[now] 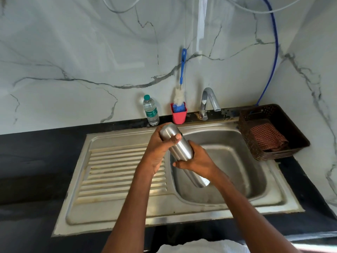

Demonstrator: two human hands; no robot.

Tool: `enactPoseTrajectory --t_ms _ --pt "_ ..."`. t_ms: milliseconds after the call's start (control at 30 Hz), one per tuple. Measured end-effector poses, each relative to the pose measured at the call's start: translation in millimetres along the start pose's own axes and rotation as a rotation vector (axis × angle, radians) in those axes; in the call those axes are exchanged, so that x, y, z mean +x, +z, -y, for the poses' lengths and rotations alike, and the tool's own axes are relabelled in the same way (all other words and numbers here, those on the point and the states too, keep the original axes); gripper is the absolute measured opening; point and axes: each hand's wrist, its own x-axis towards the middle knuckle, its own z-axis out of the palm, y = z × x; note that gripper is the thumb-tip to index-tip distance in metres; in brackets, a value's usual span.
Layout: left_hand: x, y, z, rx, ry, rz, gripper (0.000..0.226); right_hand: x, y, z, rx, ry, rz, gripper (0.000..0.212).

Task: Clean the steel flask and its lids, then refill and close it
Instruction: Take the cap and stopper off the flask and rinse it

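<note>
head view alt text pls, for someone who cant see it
Two hands hold a steel flask tilted over a sink: left hand round its upper end, right hand round its middle. Behind stand a tap, a water bottle and a brush in a red cup.

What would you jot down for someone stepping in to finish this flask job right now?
Left hand: closed around the top cap end of the steel flask.
Right hand: grip on the flask's body, lower down.
Flask is held tilted over the sink, cap still on.
Bottle brush stands in the red holder behind the sink; tap shows no water running.
Done: nothing visible yet.
Left: take off lids, wash everything, refill, close.
</note>
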Motion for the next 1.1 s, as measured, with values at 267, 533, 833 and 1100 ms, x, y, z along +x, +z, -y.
enactPoseTrajectory --t_ms 267,533,833,1100 --pt "-3 -19 -12 -0.035 0.062 0.044 0.064 -2 23 5 0.056 0.020 -0.047 0.074" --pt "-7 -32 -16 -0.097 0.019 0.200 0.052 -8 34 10 0.049 0.036 -0.083 0.074" --pt "-8 -54 -20 -0.345 -0.047 -0.237 0.049 -9 42 13 -0.021 0.033 -0.074 0.065" --pt "-40 -131 47 -0.317 -0.137 -0.328 0.053 -4 70 18 0.000 0.043 -0.040 0.070"
